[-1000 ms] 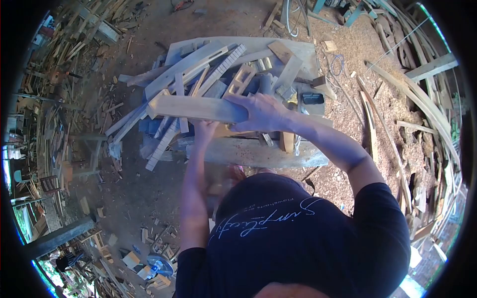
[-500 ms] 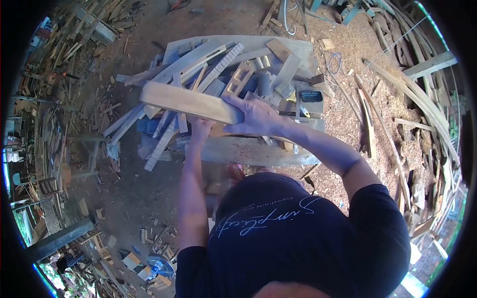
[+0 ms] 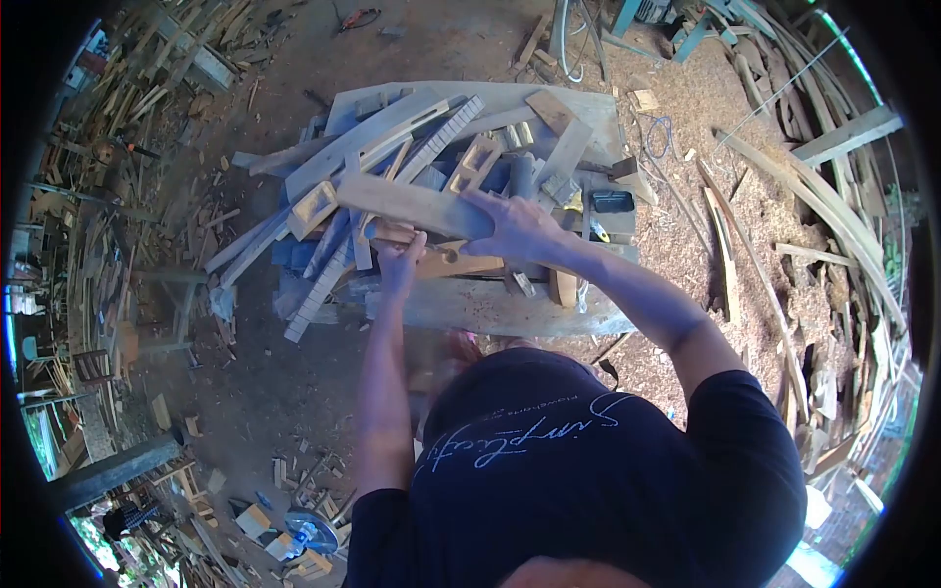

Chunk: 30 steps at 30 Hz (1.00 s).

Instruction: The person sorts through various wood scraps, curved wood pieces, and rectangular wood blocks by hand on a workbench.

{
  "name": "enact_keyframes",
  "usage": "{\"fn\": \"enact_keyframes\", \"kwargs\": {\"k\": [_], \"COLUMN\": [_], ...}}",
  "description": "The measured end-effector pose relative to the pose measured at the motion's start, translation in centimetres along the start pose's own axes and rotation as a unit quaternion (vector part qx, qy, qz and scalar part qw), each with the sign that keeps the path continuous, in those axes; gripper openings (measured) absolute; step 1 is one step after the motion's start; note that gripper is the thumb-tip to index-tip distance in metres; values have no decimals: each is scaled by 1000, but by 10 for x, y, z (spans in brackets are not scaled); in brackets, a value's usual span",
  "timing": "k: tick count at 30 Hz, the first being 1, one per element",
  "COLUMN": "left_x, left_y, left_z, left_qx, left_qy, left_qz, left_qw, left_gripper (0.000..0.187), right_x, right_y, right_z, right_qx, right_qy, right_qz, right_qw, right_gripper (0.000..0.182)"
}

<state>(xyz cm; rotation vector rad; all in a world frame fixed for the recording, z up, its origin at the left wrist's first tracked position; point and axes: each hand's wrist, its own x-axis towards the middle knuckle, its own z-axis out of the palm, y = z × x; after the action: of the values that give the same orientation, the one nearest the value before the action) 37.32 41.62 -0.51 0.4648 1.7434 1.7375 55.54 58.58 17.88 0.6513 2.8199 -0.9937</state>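
Note:
A long wooden block (image 3: 412,206) lies slanted above the pile on the workbench (image 3: 461,306). My right hand (image 3: 518,230) grips its right end, thumb and fingers spread around the wood. Just below the block, my left hand (image 3: 400,257) is closed on a small wooden piece (image 3: 392,233), which looks like a handle; its far end is hard to make out. Left of the block sits a wooden piece with a hollow (image 3: 314,209). Behind it, a piece with rectangular slots (image 3: 473,163) rests among other boards.
A black tray (image 3: 614,202) sits at the bench's right side. Long curved planks (image 3: 823,186) lie on wood shavings at the right. Scrap wood covers the floor at the left, and a fan-like round object (image 3: 312,530) stands at the lower left.
The block has shifted right and slightly down with my right hand. My left hand has come out from under it, showing the small wooden piece. The hollowed piece at the left is now uncovered.

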Motion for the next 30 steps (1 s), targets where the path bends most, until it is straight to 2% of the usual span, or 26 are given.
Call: {"fn": "enact_keyframes", "kwargs": {"k": [1,3,5,10,12,15,19,21,25,27,30], "left_x": [-6,-13,-20,-30,-35,-32,-26,-24,-21,-24,-31], "left_y": [-3,-6,-6,4,14,26,39,39,37,36,37], "left_z": [2,7,9,15,26,49,46,40,39,43,50], "left_qx": [-2,41,11,-31,214,224,239,121,139,166,214], "left_qy": [3,14,18,12,90,145,82,76,102,116,145], "left_qz": [-5,64,84,140,159,149,168,128,101,145,128], "left_qw": [1000,997,996,990,960,952,953,981,980,968,957], "left_gripper": [34,34,31,30,31,33,30,30,29,26,25], "right_x": [-6,-13,-19,-33,-37,-44,-53,-58,-63,-62,-61], "right_y": [-4,1,4,16,18,18,20,23,30,32,30], "right_z": [-5,-2,-3,2,4,0,-5,-5,-4,-3,-7], "right_qx": [25,45,77,44,30,56,98,110,110,107,107], "right_qy": [-1,22,42,46,50,41,53,47,67,72,85], "right_qz": [18,15,34,38,36,58,90,108,98,93,75], "right_qw": [1000,999,996,997,998,996,990,987,987,987,988], "right_gripper": [88,87,86,89,90,89,89,89,89,89,89]}}
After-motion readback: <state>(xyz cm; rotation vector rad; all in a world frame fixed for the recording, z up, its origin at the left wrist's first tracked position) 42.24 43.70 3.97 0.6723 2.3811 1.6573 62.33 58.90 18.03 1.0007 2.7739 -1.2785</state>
